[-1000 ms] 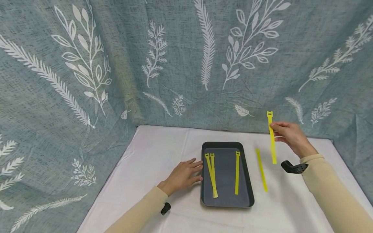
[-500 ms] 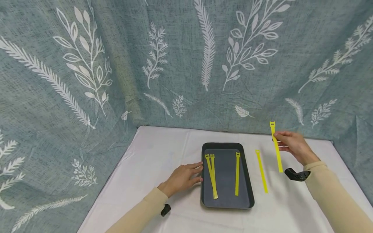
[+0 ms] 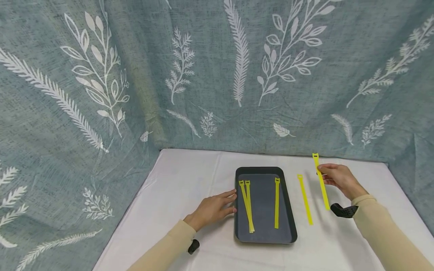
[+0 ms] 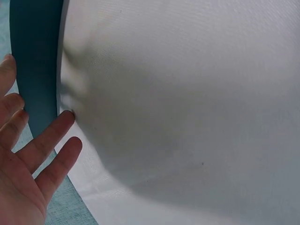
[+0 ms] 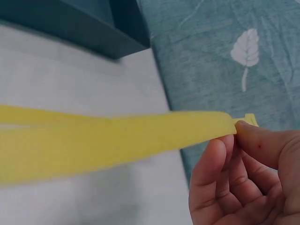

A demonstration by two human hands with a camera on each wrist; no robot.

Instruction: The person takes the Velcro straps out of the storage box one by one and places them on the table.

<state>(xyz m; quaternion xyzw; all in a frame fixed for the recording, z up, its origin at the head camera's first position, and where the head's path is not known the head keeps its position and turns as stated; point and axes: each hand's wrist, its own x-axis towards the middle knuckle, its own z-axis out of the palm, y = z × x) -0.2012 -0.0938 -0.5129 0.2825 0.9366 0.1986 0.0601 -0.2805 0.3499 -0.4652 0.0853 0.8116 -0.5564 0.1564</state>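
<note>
Between thumb and fingers, my right hand [image 3: 342, 180] pinches a yellow cable strap [image 3: 322, 186] near its slotted head, tail slanting down toward the cloth. In the right wrist view the held strap [image 5: 117, 145] stretches left from the fingertips. Just left of it, another yellow cable strap [image 3: 306, 201] lies on the white cloth. A dark grey tray [image 3: 262, 214] carries two overlapping straps [image 3: 248, 205] at its left and a single strap [image 3: 277, 205] at its right. With fingers spread, my left hand [image 3: 213, 210] is right at the tray's left wall, holding nothing.
White cloth [image 3: 183, 180] covers the table under the tray. A blue-green curtain [image 3: 210, 75] with white leaf prints hangs behind and along the sides. Dark wrist cameras sit under both sleeves.
My right hand has come down toward the table with the strap, to the right of the one lying there. The left hand stays at the tray's side.
</note>
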